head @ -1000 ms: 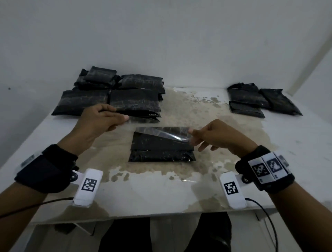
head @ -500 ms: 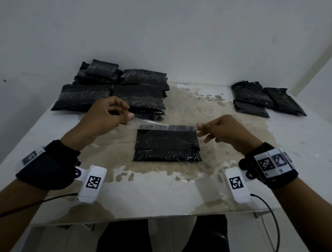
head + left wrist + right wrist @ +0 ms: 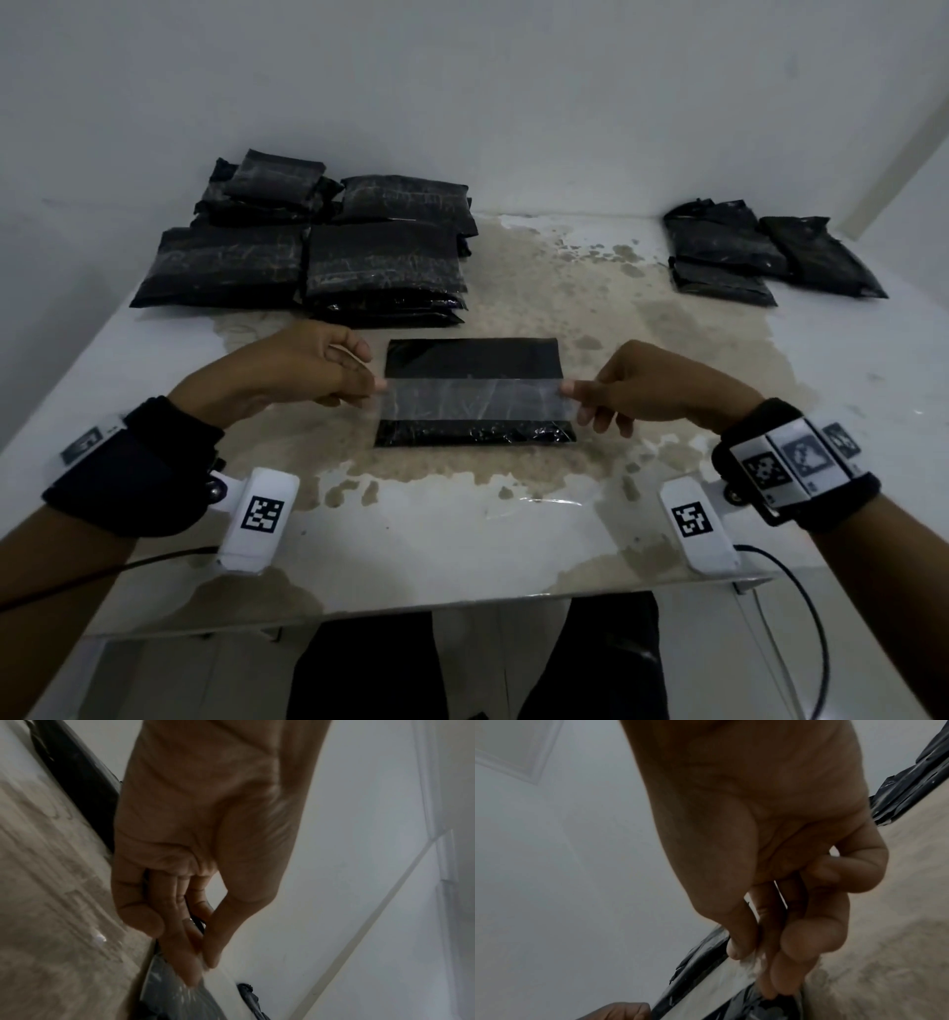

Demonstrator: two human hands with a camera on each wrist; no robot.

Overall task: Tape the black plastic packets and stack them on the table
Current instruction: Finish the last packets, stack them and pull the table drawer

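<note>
A flat black plastic packet point(image 3: 472, 357) lies in the middle of the table point(image 3: 462, 539). A clear strip of tape point(image 3: 475, 400) is stretched level across the packet's middle, from side to side. My left hand point(image 3: 377, 384) pinches the strip's left end between thumb and fingers. My right hand point(image 3: 567, 388) pinches the right end. The left wrist view shows the left hand point(image 3: 201, 957) pinching the tape point(image 3: 223, 977). In the right wrist view the right hand point(image 3: 750, 953) nips the tape point(image 3: 721, 981) over the packet point(image 3: 700, 949). Whether the tape touches the packet I cannot tell.
A pile of black packets point(image 3: 328, 246) sits at the table's back left. A smaller group of black packets point(image 3: 760, 257) lies at the back right. The tabletop is white with worn brown patches. A wall stands close behind the table.
Both hands have carried the stretched tape from the packet's far edge towards me, so it now spans the packet's middle. The strip has turned flat, facing up.
</note>
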